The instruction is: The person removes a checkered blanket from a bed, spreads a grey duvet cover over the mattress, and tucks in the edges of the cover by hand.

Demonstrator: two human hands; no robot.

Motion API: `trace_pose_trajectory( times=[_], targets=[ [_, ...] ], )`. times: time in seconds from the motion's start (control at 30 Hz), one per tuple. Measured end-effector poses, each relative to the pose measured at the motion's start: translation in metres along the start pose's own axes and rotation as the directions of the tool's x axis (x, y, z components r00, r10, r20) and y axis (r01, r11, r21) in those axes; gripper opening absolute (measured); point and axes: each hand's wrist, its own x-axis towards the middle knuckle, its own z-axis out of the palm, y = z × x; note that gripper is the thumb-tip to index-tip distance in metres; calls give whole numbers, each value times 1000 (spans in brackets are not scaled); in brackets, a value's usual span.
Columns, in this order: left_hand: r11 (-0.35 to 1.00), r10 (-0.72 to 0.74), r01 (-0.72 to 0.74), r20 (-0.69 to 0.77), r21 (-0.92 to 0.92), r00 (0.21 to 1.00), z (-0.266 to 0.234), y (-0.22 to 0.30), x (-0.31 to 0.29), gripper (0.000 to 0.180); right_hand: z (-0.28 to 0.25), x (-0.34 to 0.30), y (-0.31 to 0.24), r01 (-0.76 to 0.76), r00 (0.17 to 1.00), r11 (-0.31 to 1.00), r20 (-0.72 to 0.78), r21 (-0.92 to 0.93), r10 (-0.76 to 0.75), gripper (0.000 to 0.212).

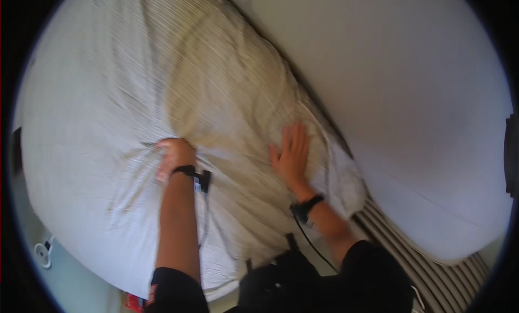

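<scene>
Directly under right hand (292, 150): pillow (227, 86).

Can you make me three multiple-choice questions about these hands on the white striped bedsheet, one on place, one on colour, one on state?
1. Where does the right hand lie on the white striped bedsheet?
A. near the sheet's edge by the pale wall
B. on the floor
C. on the black wristband

2. What colour is the wristband on the left wrist?
A. red
B. black
C. yellow

3. How is the left hand set?
A. flat, fingers spread
B. raised in the air
C. closed, bunching the sheet

Answers: 1 A, the open palm rests beside the pale wall. 2 B, a dark band circles the wrist. 3 C, creases fan out from the curled fingers.
</scene>
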Motion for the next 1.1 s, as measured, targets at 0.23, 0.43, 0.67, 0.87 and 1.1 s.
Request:
trace_pose_trajectory(
  times=[0.23, 0.43, 0.67, 0.87, 1.1],
  targets=[
    [865, -474, 283, -484, -415, 736, -3, -13, 19, 79, 66, -253, -21, -134, 956, 976, 282, 170, 82, 58],
    [219, 668, -14, -140, 976, 731, -11, -35, -58, 28, 87, -261, 0, -23, 995, 974, 100, 227, 0, 60],
    [997, -17, -55, -834, -56, 552, 24, -29, -20, 81, 90, -260, 6, 10, 996, 943, -88, 332, 21, 63],
    [617, 540, -744, -825, 255, 165, 238, -122, -108, 73, 87, -274, 35, 14, 995, 936, -95, 351, 21, 65],
    [607, 651, -635, -758, 478, 52, 288, -144, -102, 67, 81, -266, 32, 31, 987, 892, -157, 450, 44, 67]
  ],
)
